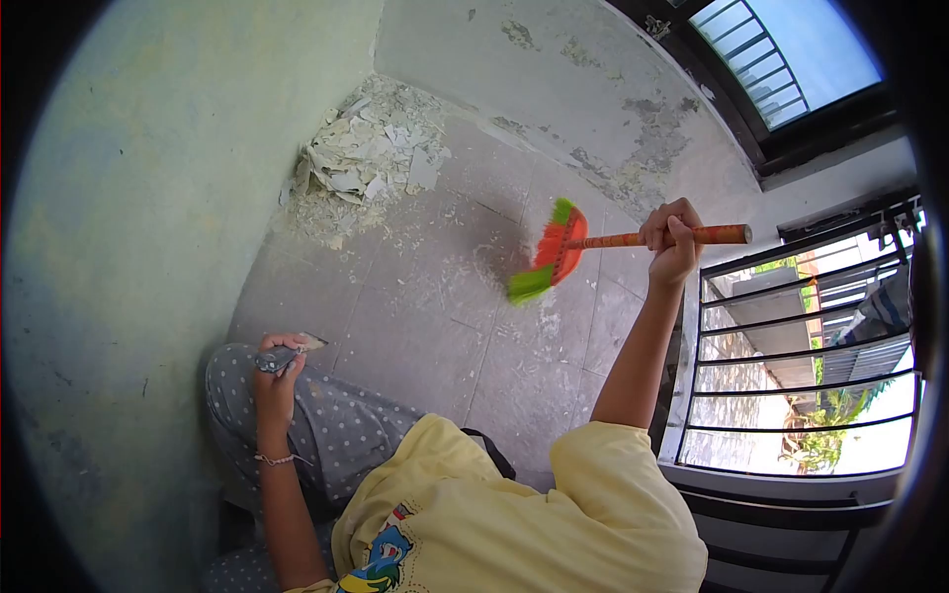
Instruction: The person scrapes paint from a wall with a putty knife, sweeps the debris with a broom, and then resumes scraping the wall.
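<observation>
My right hand (674, 240) is wrapped round the orange handle of a short broom (561, 252). The broom head is orange with bright green outer bristles, and it is down at the tiled floor (415, 316) among white dust and crumbs. Resting by my bent knee, my left hand (280, 368) is closed on a small scraper (310, 342) with a grey handle and a pale, pointed-looking blade; the fingers cover part of it. A heap of peeled paint flakes (361, 153) lies in the corner, beyond the broom and to its left.
A pale green wall (148, 198) rises close on my left. The far wall (554, 59) has peeling, stained patches. On the right are a barred window (801, 366) and a dark-framed window (791, 59). Fine flakes are scattered over the tiles.
</observation>
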Motion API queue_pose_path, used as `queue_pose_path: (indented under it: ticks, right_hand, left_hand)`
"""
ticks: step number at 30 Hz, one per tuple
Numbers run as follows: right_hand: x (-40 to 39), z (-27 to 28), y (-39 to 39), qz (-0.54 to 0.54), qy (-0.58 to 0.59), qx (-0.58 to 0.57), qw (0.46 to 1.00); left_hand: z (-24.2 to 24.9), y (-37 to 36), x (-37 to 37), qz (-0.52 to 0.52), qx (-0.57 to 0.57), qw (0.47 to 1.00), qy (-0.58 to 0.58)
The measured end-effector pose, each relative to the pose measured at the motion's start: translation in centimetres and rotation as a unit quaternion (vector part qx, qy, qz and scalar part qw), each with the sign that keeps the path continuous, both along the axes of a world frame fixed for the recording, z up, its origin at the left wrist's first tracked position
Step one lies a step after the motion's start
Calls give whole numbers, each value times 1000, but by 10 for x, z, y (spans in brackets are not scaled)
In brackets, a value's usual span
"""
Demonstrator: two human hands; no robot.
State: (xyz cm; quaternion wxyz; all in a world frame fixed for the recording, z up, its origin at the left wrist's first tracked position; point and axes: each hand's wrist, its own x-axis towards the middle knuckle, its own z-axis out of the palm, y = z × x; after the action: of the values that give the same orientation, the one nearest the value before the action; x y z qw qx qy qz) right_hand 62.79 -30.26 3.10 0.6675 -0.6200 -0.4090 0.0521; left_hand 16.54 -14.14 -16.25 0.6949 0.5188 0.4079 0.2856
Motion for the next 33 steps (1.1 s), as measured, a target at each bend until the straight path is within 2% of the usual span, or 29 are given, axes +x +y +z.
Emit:
queue_pose_path:
  ticks: [1,5,7,9,11,14,16,25,27,32,33]
  right_hand:
    - [10,-7,-1,-75,-19,-25,997]
    - [46,-11,-6,-111,-31,4,993]
    - [60,-12,2,-85,-23,-16,996]
    - [73,-21,15,-61,24,-164,984]
    - [82,-39,35,-53,10,-204,977]
    - [89,-76,54,-51,26,-140,988]
    - [81,-85,68,8,182,64,981]
    - [72,-63,119,-78,170,235,954]
    - [71,-61,119,-116,203,278,932]
    - [58,-39,118,-106,195,294,930]
    - [50,-31,120,-100,160,272,944]
  left_hand:
    - [-2,0,-1,-7,16,1000,2]
    - [2,0,-2,-12,20,1000,8]
    - [4,-1,-4,-8,17,1000,6]
    - [3,-2,-5,-4,14,1000,0]
    - [4,-3,-3,10,5,1000,3]
    - [-1,-4,-2,15,33,999,11]
    - [0,-3,0,18,48,998,21]
    - [1,-2,3,9,34,999,27]
    - [4,-4,-1,9,30,999,32]
    - [3,-4,-3,14,39,999,17]
    - [4,-4,-2,16,40,999,19]
